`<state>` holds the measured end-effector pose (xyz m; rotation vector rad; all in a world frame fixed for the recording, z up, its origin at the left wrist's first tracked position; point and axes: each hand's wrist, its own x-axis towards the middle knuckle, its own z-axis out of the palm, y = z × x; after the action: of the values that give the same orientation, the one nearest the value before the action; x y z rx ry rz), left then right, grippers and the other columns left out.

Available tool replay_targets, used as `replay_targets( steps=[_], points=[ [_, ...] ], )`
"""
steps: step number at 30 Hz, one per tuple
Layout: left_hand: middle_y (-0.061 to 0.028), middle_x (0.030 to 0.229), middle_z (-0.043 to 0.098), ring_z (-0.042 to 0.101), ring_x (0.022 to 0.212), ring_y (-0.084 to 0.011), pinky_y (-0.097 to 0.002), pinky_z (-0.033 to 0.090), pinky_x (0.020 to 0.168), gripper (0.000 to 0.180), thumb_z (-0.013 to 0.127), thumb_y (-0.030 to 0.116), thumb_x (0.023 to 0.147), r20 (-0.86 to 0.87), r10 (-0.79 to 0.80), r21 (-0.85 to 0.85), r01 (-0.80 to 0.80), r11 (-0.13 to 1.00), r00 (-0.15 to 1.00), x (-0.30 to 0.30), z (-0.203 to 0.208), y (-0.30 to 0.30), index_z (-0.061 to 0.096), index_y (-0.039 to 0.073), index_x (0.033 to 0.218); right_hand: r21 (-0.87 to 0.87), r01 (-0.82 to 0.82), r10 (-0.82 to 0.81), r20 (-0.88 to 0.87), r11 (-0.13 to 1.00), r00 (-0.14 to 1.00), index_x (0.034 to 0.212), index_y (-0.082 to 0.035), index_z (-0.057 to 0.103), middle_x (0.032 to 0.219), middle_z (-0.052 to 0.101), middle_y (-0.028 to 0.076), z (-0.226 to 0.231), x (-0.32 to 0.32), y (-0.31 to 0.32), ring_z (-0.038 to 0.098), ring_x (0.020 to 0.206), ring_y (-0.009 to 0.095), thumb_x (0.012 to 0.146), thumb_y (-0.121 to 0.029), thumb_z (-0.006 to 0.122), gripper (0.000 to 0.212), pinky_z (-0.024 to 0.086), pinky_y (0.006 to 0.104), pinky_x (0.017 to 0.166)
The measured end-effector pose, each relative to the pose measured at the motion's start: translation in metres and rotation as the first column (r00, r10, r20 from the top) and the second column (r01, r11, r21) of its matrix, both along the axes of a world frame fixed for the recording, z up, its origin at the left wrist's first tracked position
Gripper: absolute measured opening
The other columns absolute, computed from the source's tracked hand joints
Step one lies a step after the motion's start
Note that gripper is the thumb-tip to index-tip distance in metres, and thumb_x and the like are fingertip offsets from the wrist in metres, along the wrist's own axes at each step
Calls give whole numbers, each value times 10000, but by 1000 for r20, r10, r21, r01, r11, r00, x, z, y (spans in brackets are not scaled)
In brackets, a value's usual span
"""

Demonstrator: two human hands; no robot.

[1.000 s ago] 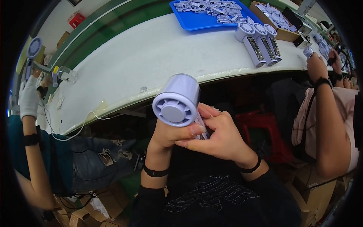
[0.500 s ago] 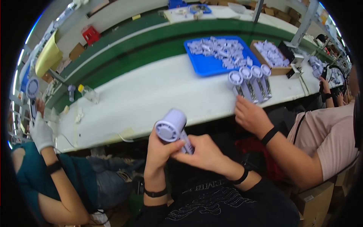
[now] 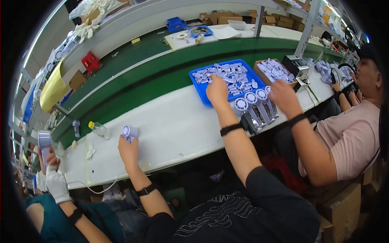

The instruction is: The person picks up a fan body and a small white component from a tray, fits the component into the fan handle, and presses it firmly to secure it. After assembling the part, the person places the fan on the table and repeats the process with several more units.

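The left hand (image 3: 129,149) is gripping a small lilac fan (image 3: 129,131) on the white tabletop (image 3: 174,125). The right hand (image 3: 217,91) is resting, fingers curled down, on lilac parts (image 3: 235,73) in the blue tray (image 3: 198,87) beneath it.

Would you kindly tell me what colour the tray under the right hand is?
The tray is blue, seen in the head view.

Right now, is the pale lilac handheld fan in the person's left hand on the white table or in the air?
On the table: the pale lilac handheld fan rests on the white table, left hand gripping its handle.
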<state>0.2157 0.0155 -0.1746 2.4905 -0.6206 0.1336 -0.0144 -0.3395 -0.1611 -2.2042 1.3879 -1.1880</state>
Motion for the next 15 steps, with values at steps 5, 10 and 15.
replay_targets(
  steps=[5,10,15],
  points=[
    [-227,1428,647,586,1351,-413,-507,478,1122,527,761,215,949,363,-24,-251,122,960,931,-38,-2,-7,629,-5,1409,99,89,-30,-489,991,872,1218,-44,777,1268,745,166,-16,11,-47,691,1199,404,1012,-124,595,285,567,519,1000],
    [-168,1454,640,556,1402,-357,-463,421,1192,448,756,171,970,247,-213,-358,294,886,945,-74,24,-27,664,20,1382,22,12,2,-538,1000,843,1105,-34,807,1147,777,161,-19,1,-53,746,1073,399,982,-136,633,237,593,525,938],
    [-144,1410,679,596,1358,-333,-436,452,1164,331,765,135,963,242,-394,-432,462,775,887,-103,34,-85,728,21,1271,7,-91,89,-291,996,953,1049,4,796,1088,784,163,-18,-22,-34,786,966,343,994,-130,670,192,629,463,820]
  ],
)
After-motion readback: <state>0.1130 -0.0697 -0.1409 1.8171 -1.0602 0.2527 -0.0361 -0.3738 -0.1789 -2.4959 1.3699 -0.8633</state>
